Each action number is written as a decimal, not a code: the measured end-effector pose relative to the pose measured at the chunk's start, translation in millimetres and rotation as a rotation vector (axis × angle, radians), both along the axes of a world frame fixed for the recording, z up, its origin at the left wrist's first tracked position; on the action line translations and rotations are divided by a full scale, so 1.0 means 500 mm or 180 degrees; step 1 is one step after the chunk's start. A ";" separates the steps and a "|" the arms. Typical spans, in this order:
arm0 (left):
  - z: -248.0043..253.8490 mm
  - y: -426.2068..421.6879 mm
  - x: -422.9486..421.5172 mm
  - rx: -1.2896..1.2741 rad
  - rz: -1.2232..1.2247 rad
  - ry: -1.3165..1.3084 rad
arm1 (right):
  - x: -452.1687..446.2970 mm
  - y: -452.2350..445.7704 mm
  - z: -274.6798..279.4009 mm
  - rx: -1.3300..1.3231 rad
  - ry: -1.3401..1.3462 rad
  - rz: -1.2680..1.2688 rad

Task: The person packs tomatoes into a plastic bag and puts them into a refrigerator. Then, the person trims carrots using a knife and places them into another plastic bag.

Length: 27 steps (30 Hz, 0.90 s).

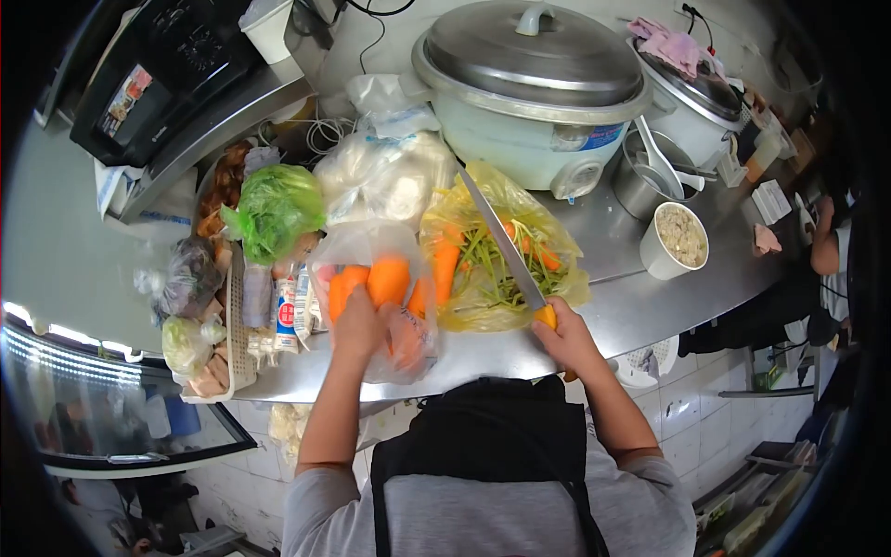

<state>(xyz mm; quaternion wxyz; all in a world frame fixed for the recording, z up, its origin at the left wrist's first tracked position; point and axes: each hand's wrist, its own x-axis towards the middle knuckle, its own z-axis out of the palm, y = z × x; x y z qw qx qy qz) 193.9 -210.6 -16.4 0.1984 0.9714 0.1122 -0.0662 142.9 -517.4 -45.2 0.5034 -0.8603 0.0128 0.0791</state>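
My right hand [564, 336] is closed round the yellow handle of a long knife [506, 243], whose blade points up and left over a yellow plastic bag [566, 278]. Green stems [487, 269] and carrots [446, 265] lie in that bag. My left hand [360, 325] is at a clear plastic bag [376, 243] that holds orange carrots [388, 278]; its fingertips are hidden among them, so its grip does not show. Behind both bags rests a bulging white plastic bag [385, 176].
Left stands a basket [239, 325] with wrapped vegetables, including green lettuce [278, 212]. A large lidded cooker [520, 121] is behind. To the right are a metal pot [640, 181] with ladles and a white tub [670, 251]. Another person's arm [824, 246] shows far right.
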 end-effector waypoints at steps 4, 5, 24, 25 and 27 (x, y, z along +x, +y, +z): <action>-0.037 -0.063 0.018 0.0216 -0.0060 -0.0698 | -0.007 0.007 -0.001 0.0029 0.0012 -0.0070; -0.039 -0.071 0.013 0.0561 -0.0381 -0.0917 | -0.011 0.004 -0.001 0.0058 0.0100 -0.0053; 0.113 -0.048 -0.095 -0.0969 -0.1610 -0.0640 | -0.027 -0.030 -0.006 0.0269 0.0001 -0.0276; 0.144 -0.056 -0.099 -0.1125 -0.1548 -0.0507 | -0.029 -0.035 -0.009 0.0297 0.0040 -0.0300; 0.167 -0.070 -0.087 -0.1052 -0.1457 -0.0772 | -0.032 -0.043 -0.021 0.0370 -0.0074 -0.0330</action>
